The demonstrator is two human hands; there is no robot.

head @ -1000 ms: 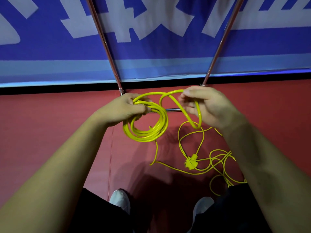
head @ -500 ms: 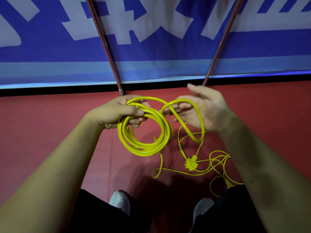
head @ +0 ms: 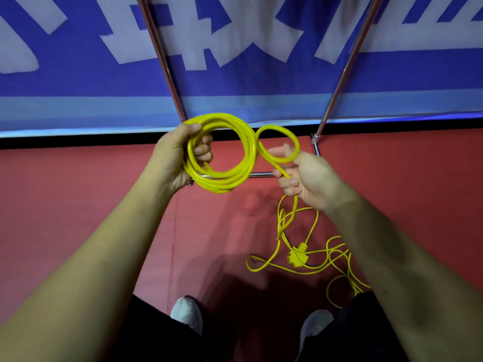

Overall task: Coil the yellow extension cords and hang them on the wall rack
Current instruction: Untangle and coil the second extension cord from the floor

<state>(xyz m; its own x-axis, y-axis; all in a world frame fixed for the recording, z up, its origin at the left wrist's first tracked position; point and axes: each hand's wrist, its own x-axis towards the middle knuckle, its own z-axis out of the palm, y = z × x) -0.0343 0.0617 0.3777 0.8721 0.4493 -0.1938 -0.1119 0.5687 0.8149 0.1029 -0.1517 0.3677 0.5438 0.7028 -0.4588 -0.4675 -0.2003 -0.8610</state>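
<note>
White shoes [head: 187, 312] at 6. Yellow extension cord slack [head: 283, 222] and its outlet block [head: 296, 254] lie on the red floor [head: 78, 205] at 4. Left hand [head: 175, 158], fingers curled, grips the coil [head: 217, 182] at 11. Right hand [head: 313, 178] pinches a small loop [head: 277, 128] touching the coil, at 1. Rack bar [head: 261, 174] behind them, blue banner [head: 235, 87] at 12.

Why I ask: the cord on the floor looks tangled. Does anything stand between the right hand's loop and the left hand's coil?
Nothing visible does. The loop in the right hand lies directly beside the coil in the left hand. The tangle lies lower, by the connector on the floor.
</note>
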